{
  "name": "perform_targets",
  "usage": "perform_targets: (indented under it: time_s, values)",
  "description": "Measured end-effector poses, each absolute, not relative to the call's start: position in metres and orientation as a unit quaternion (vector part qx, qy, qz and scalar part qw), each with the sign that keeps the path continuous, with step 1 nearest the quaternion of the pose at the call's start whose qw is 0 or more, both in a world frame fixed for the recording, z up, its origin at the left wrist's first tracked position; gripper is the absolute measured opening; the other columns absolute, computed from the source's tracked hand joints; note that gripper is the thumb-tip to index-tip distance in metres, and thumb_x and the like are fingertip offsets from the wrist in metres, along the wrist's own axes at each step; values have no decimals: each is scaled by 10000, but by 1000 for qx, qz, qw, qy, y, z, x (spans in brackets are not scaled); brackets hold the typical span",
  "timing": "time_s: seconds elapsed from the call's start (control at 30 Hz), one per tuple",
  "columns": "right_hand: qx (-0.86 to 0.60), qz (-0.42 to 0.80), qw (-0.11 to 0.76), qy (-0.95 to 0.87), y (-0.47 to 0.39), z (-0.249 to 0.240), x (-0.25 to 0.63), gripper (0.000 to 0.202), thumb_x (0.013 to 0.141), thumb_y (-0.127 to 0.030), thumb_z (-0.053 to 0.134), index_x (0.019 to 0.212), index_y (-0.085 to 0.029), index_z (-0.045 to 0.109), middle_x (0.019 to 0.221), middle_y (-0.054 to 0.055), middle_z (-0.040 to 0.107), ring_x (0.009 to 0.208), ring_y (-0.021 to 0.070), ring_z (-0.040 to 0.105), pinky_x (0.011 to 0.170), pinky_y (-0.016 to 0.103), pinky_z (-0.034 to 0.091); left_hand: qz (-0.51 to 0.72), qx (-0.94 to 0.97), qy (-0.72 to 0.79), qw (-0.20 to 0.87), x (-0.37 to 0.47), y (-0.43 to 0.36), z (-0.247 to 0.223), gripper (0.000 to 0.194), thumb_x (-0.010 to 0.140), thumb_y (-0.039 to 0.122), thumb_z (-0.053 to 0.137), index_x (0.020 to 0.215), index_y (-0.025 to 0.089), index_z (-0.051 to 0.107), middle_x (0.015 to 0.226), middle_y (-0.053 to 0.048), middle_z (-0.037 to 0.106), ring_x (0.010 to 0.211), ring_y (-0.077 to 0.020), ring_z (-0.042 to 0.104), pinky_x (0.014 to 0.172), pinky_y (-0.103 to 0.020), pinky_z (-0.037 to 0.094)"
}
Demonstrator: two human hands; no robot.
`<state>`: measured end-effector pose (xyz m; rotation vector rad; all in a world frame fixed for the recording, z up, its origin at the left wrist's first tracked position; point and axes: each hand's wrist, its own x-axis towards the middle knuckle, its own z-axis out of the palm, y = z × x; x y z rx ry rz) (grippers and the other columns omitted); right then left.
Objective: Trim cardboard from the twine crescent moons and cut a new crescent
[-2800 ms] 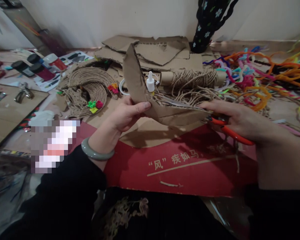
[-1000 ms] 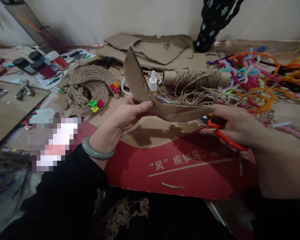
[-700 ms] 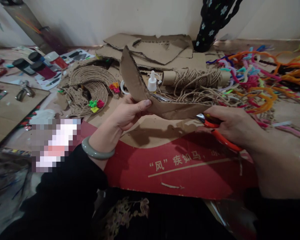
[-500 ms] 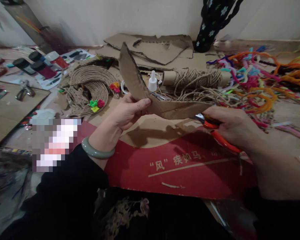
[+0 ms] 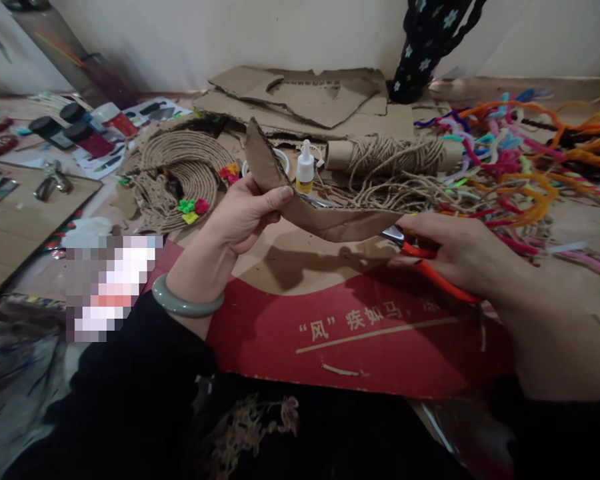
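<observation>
A curved, crescent-like piece of brown cardboard [image 5: 330,221] is raised above the work surface. My left hand [image 5: 253,213] pinches it near its bend, thumb on the front face. My right hand [image 5: 450,247] is closed around orange-handled scissors [image 5: 445,280], and its fingers also meet the right tip of the cardboard. Part of the metal blades shows just below that tip; the rest is behind the cardboard. Beneath both hands lies a red and brown cardboard sheet [image 5: 380,340] with printed gold characters.
Behind the held piece stand a small glue bottle [image 5: 305,170] and a roll of jute twine [image 5: 395,157]. A twine coil [image 5: 180,173] with bright flowers lies left, near paint jars [image 5: 90,137]. Colourful pipe cleaners [image 5: 520,153] spread right; cardboard scraps [image 5: 310,100] lie at the back.
The cardboard piece has tilted and dropped at its left end, showing more of the glue bottle. My left hand has shifted slightly left and up; the right hand still holds the scissors.
</observation>
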<state>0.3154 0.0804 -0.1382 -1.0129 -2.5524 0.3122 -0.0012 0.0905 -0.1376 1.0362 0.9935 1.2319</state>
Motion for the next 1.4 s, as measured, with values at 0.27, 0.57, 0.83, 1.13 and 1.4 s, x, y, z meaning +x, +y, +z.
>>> perform_targets:
  time_s: [0.27, 0.57, 0.83, 1.13, 1.4]
  values:
    - [-365, 99, 161, -912, 80, -135, 317, 532, 910, -547, 606, 1230, -128, 672, 1001, 161, 741, 830, 252, 708, 728, 344, 547, 536, 438, 410, 594, 4, 89, -137, 388, 558, 338, 962, 794, 203, 686, 774, 26, 728, 594, -84, 632, 437, -176, 418]
    - [-380, 82, 184, -903, 75, -134, 307, 369, 940, -418, 537, 1101, -128, 698, 824, 124, 747, 638, 216, 674, 607, 322, 521, 551, 417, 415, 592, 2, 90, -138, 374, 584, 312, 953, 817, 200, 682, 780, 25, 737, 651, -102, 675, 467, -161, 451]
    - [-424, 111, 181, -880, 71, -135, 308, 362, 922, -449, 525, 1128, -198, 686, 908, 117, 750, 757, 273, 718, 655, 370, 540, 550, 411, 409, 601, 2, 89, -138, 367, 591, 323, 949, 829, 212, 693, 778, 45, 733, 624, -77, 663, 472, -142, 470]
    - [-416, 87, 168, -889, 77, -137, 307, 550, 914, -610, 500, 1167, -162, 692, 926, 152, 753, 781, 291, 716, 633, 382, 530, 544, 402, 391, 624, 6, 89, -138, 452, 469, 350, 989, 782, 206, 696, 734, 47, 720, 580, -68, 630, 443, -145, 436]
    - [-424, 126, 168, -881, 75, -136, 307, 331, 921, -438, 510, 1113, -246, 699, 868, 87, 756, 778, 274, 723, 637, 362, 530, 543, 403, 407, 614, 7, 88, -139, 450, 492, 371, 979, 808, 221, 695, 754, 34, 727, 613, -97, 648, 457, -173, 443]
